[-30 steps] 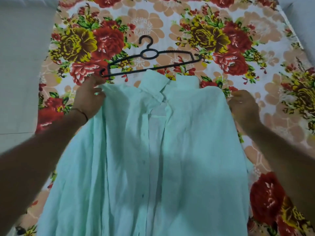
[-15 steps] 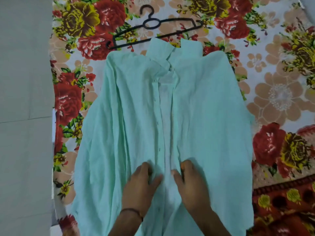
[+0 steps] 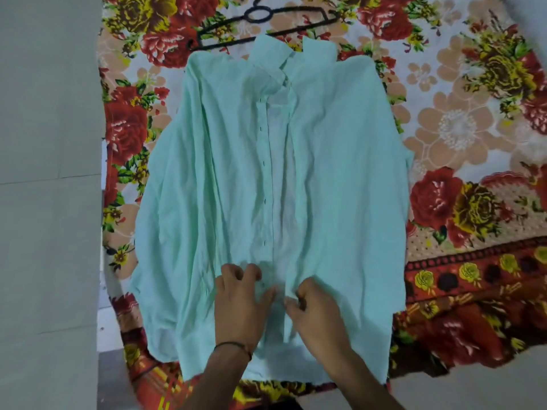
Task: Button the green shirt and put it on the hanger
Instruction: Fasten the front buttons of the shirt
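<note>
Grey floor (image 3: pixel 47 202) fills the left of the frame, and the floral sheet (image 3: pixel 461 134) spreads from there to the right edge. The green shirt (image 3: pixel 340 173) lies flat on the sheet in the middle of the frame, front up and open down the centre. Its collar touches the black hanger (image 3: pixel 260 14) at the upper centre, which lies free of both hands. A second ago the hands were up at the shoulders, straightening the cloth; now both are at the lower centre. The left hand (image 3: pixel 241 306), fingers bent, appears to gather the buttonhole edge, though its grip is not fully plain. Just right of it, the right hand (image 3: pixel 318 312) pinches the opposite front edge between thumb and fingertips. Half a second ago those fingers lay flatter. I judge the laying-out is finished and buttoning is starting from the bottom, with no button visibly fastened and the hanging yet to come
</note>
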